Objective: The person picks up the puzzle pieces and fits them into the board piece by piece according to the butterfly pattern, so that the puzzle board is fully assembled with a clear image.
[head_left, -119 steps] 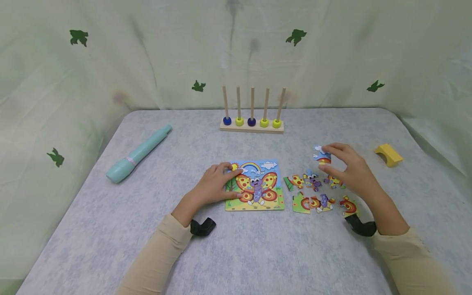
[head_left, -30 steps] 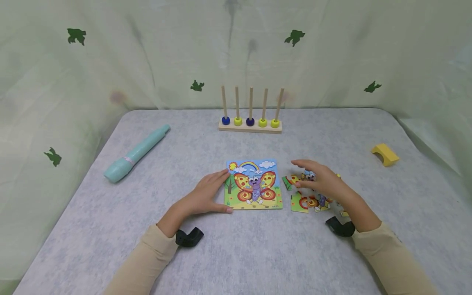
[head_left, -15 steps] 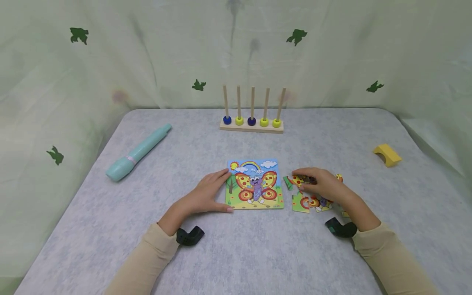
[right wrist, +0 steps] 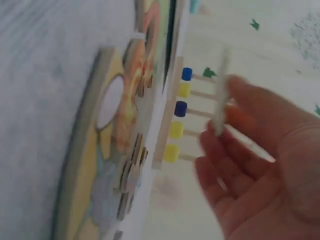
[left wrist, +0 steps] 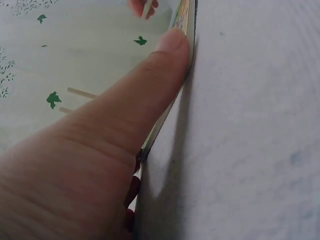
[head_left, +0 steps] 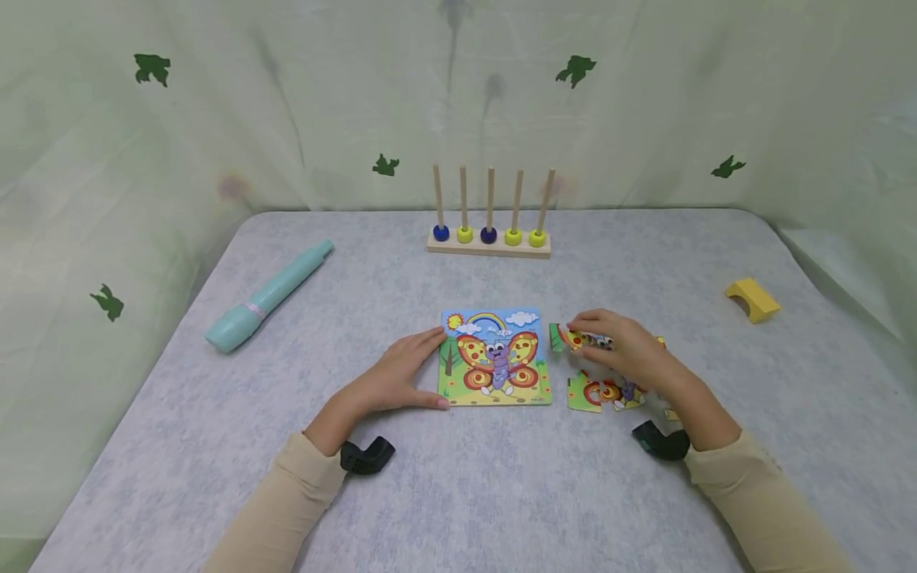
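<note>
A square butterfly puzzle board lies mid-table. My left hand rests at its left side, fingertips at the left edge and thumb at the lower left corner; the left wrist view shows the thumb straight against the board's side. My right hand pinches a green, red and yellow puzzle piece between thumb and fingers, just right of the board. Edge-on, that piece is blurred in the right wrist view. Below the right hand lie several loose pieces, including a green-and-red one; the hand partly hides others.
At the back stands a wooden peg rack with one bead on each peg. A turquoise microphone-shaped object lies at the left, and a yellow arch block at the right. Black wrist cameras sit at both wrists.
Four seconds ago my right hand held a cloud-and-rainbow piece farther right; since then it reached down and raised the green-and-red piece. My left fingers drew back from the board's face to its edge.
</note>
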`<state>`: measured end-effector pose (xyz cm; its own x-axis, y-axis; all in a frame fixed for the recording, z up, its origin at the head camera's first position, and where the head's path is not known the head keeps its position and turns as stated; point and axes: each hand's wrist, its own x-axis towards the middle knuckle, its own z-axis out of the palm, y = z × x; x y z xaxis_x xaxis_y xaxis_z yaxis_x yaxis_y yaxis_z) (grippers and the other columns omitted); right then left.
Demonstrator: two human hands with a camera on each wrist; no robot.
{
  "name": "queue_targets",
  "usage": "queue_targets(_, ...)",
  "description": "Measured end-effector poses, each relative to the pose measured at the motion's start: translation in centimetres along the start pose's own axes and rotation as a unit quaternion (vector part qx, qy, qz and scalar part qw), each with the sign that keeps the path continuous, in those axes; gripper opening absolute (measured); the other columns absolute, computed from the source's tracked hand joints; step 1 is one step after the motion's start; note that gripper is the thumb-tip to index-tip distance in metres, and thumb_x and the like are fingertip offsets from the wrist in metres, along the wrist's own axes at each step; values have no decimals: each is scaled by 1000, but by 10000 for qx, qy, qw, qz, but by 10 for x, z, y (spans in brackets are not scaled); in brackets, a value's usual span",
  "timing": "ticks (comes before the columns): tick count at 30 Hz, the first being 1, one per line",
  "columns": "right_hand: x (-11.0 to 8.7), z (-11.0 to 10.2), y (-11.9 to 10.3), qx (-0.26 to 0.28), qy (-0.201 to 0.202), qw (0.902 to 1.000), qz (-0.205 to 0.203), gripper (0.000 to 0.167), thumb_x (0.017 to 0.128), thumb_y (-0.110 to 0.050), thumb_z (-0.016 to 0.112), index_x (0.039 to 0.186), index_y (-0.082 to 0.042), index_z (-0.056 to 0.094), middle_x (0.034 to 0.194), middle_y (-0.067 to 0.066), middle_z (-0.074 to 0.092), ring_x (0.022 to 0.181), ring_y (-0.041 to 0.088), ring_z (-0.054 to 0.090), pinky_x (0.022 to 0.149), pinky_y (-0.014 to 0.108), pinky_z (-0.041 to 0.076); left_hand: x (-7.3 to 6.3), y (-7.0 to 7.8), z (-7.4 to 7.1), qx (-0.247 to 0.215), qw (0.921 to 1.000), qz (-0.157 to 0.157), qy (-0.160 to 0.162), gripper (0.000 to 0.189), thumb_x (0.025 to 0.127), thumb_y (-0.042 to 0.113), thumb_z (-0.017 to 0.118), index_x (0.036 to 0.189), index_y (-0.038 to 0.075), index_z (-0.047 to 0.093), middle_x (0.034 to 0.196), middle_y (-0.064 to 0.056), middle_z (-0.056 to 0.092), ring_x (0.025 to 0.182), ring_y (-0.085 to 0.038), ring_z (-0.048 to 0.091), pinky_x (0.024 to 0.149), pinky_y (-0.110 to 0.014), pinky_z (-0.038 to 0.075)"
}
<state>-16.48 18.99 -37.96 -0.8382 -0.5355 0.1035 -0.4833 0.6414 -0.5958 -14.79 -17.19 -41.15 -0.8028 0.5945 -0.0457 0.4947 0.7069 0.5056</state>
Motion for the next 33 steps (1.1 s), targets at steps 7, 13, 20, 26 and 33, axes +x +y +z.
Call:
queue_targets(7,15,10,-40,276,448,9959,-743,40,81,-15,68,118,-3,59,119,10,52,110,25,48,84,40,44,1,0,1,31,10000,-64,32,105,67,67,62,143,7,21,147,-7,16,133,-26,14,103,-48,13)
queue_targets(13,33,32,-69,436,345,9945,-882,38,82,-15,67,118,-4,59,117,8,53,107,22,50,80,36,47,1,0,1,128,9998,-98,89,106,65,71,59,143,9,22,147,-6,18,132,-25,15,103,-47,14)
queue_targets(20,54,65,-72,492,-95,9956,-787,34,84,-17,65,114,-4,61,116,7,55,107,19,51,83,31,45,0,-1,1,221,9996,-36,194,104,65,72,57,142,9,25,146,-5,20,132,-24,17,103,-46,16)
queue_targets(26,65,82,-63,354,-357,9967,-643,38,84,-21,65,118,-6,59,120,8,53,109,19,49,87,33,42,0,-2,3,219,9993,60,306,106,64,74,56,141,8,27,146,-5,21,131,-22,18,103,-45,16)
queue_targets(33,71,89,-64,-280,-340,9966,-694,41,84,-23,64,122,-9,58,122,8,53,114,23,46,93,38,37,1,-3,4,243,9988,124,399,105,63,73,57,141,9,28,145,-4,23,131,-20,20,103,-44,17)
